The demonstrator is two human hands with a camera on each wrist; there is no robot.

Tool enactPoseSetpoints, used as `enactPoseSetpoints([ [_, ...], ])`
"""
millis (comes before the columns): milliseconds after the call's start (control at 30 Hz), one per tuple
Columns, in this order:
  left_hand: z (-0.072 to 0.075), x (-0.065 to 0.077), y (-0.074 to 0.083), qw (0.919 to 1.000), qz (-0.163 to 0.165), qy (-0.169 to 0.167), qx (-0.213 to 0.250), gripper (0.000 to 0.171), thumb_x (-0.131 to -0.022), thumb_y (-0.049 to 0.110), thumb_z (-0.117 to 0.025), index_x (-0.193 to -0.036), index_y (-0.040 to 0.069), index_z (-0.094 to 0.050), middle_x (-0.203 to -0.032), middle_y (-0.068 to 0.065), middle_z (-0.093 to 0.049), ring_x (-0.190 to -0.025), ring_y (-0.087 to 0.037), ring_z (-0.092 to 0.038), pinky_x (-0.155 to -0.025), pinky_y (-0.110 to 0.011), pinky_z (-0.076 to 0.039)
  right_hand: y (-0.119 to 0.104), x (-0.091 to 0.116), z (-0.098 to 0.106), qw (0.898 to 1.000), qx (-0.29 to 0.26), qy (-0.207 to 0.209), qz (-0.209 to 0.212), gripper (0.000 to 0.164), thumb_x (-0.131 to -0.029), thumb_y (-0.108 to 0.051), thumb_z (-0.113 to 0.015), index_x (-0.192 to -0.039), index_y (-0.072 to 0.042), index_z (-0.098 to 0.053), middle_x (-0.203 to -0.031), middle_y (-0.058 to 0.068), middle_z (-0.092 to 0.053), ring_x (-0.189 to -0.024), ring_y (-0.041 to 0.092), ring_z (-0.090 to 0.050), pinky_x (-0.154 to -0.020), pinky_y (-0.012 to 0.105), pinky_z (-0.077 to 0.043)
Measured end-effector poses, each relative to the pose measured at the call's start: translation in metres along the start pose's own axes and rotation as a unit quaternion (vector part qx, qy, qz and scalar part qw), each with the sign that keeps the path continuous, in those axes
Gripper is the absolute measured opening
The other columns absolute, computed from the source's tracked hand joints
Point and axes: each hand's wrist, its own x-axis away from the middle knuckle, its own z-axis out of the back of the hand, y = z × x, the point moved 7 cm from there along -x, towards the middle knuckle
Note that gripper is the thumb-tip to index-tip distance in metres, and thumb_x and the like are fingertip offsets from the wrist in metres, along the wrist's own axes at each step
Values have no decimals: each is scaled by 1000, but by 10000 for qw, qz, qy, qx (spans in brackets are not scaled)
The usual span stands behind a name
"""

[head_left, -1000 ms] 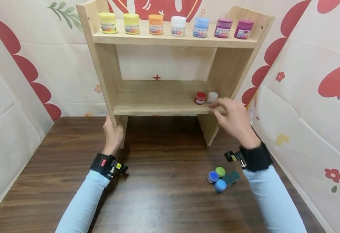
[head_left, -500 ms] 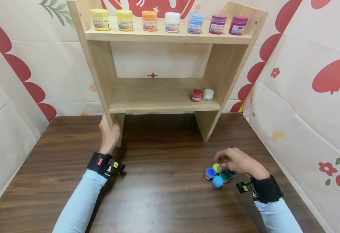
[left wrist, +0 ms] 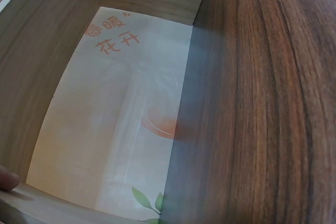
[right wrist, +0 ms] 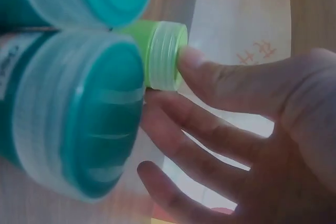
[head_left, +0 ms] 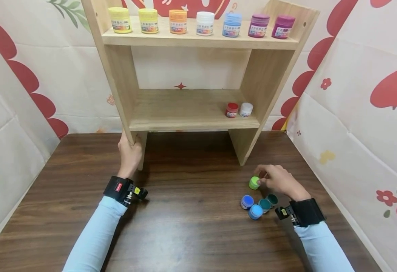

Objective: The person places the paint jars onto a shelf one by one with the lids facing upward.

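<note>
My right hand (head_left: 280, 181) pinches a light green paint jar (head_left: 254, 183) between thumb and fingers, just beyond a small cluster of jars on the table. That cluster holds a dark blue jar (head_left: 247, 201), a lighter blue jar (head_left: 255, 212), a teal jar (head_left: 264, 205) and a dark green jar (head_left: 272, 199). In the right wrist view the thumb presses the light green lid, behind two large teal-looking jars. My left hand (head_left: 129, 155) grips the lower left side panel of a wooden shelf (head_left: 174, 107); only one fingertip (left wrist: 8, 178) shows in the left wrist view.
On the middle board, a red jar (head_left: 231, 110) and a white jar (head_left: 246, 109) stand at the right. Several jars, from a yellow jar (head_left: 120, 20) to a purple jar (head_left: 283, 27), line the top board. Printed cloth (head_left: 361, 151) hangs around the brown table (head_left: 184, 226).
My right hand has come down from the middle board to the cluster, taken hold of the light green jar and drawn it away toward the shelf. The left hand keeps its grip.
</note>
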Motion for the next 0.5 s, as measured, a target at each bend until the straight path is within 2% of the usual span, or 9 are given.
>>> enactPoseSetpoints([
  [167, -2, 1, 1, 9999, -75, 27, -67, 38, -85, -15, -50, -121, -3, -52, -98, -26, -59, -86, -32, -53, -74, -43, -42, 3, 2, -2, 9987, 266, 90, -414, 32, -88, -37, -66, -100, -8, -66, -78, -1, -62, -66, 15, -57, -57, 33, -47],
  [233, -2, 0, -1, 9999, -135, 46, -67, 38, -85, -16, -50, -120, -2, -53, -99, -25, -60, -87, -32, -54, -74, -43, -43, 3, 3, -3, 9982, 325, 38, -505, 36, -86, -40, -67, -99, -7, -65, -76, -2, -62, -63, 14, -56, -55, 32, -47],
  [300, -4, -3, -10, 9998, -175, 64, -44, 38, -85, -15, -51, -120, -1, -53, -99, -24, -60, -87, -31, -55, -74, -43, -43, 1, 2, -3, 9983, 348, -5, -474, 33, -86, -36, -68, -102, -7, -66, -79, 0, -62, -65, 15, -55, -55, 33, -46],
  [433, -6, -6, -32, 9999, -133, 87, -65, 36, -86, -11, -55, -119, 4, -55, -96, -20, -62, -85, -26, -55, -71, -41, -44, -2, -1, -2, 9994, 273, -66, -201, 28, -85, -15, -69, -112, -6, -66, -93, 6, -64, -77, 19, -59, -60, 36, -49],
  [500, -6, -6, -37, 9999, -55, 66, -106, 36, -86, -9, -55, -119, 6, -55, -96, -17, -62, -85, -22, -56, -71, -39, -44, -3, -1, -2, 9997, 178, -80, -113, 30, -84, -8, -69, -113, -6, -66, -98, 8, -64, -83, 22, -60, -64, 38, -49],
])
